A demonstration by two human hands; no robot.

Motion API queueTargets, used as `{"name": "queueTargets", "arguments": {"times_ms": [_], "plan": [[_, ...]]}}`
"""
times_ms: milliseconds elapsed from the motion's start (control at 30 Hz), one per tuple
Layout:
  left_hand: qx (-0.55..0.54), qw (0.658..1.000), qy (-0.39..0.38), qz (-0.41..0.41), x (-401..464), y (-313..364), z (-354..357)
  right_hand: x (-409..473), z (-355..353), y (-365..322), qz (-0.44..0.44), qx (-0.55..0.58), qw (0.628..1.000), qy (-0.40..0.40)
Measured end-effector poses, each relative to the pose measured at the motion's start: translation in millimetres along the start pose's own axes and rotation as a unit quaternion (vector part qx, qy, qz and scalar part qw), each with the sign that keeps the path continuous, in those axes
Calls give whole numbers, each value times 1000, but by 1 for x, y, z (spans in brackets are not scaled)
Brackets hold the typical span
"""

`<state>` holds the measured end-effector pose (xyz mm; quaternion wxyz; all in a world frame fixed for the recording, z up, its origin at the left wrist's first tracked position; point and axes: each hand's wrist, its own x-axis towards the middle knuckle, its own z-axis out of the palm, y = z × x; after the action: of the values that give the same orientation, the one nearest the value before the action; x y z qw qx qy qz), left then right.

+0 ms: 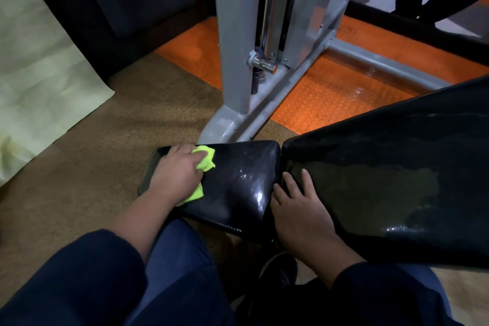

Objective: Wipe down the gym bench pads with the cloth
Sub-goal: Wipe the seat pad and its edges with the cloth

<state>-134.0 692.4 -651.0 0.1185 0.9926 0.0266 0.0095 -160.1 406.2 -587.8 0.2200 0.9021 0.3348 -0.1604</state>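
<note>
A black glossy seat pad [238, 180] lies low in the middle, with a larger black back pad [391, 172] slanting up to its right. My left hand [176, 172] grips a bright yellow-green cloth [205, 160] and presses it on the seat pad's left end. Part of the cloth is hidden under the palm. My right hand [299, 209] rests with straight, spread fingers at the gap between the two pads, fingertips on the back pad's lower edge. Wet streaks shine on both pads.
A grey steel machine frame [232, 61] with a chrome pin stands just behind the seat pad on orange studded matting [330, 98]. Brown carpet [92, 167] covers the floor at left, with a pale sheet [34, 82] beyond. My knees in blue trousers fill the bottom.
</note>
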Motion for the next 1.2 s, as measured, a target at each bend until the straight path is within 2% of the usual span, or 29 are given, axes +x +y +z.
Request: {"name": "queueTargets", "arguments": {"times_ms": [67,200,333,367,500,667,800,967,1100,1133,1200], "plan": [[11,1000,7,-15,5,11,2,0,1,0,0,-4,1000,-1],[1,999,-15,51,-1,-7,4,1,1,0,0,-5,1000,-5],[-14,999,-9,-39,22,-4,0,2,1,0,-1,-2,1000,-3],[-10,999,-8,-40,24,1,1,3,1,0,-1,0,1000,0],[-3,999,-34,36,16,-11,2,2,1,0,-1,0,1000,3],[-13,998,-31,-54,37,-3,-1,3,1,0,-3,2,1000,3],[7,998,-54,8,29,-4,0,5,7,-1,-7,-8,1000,5],[-13,996,-38,-75,42,2,-2,4,9,0,-4,-5,1000,14],[5,998,-55,14,26,-8,-3,5,9,-1,-14,-12,1000,24],[1,998,-63,12,26,-17,-5,6,10,-1,-15,-17,999,24],[-12,998,-55,-42,32,-24,-8,6,11,-1,-12,-17,1000,21]]}}
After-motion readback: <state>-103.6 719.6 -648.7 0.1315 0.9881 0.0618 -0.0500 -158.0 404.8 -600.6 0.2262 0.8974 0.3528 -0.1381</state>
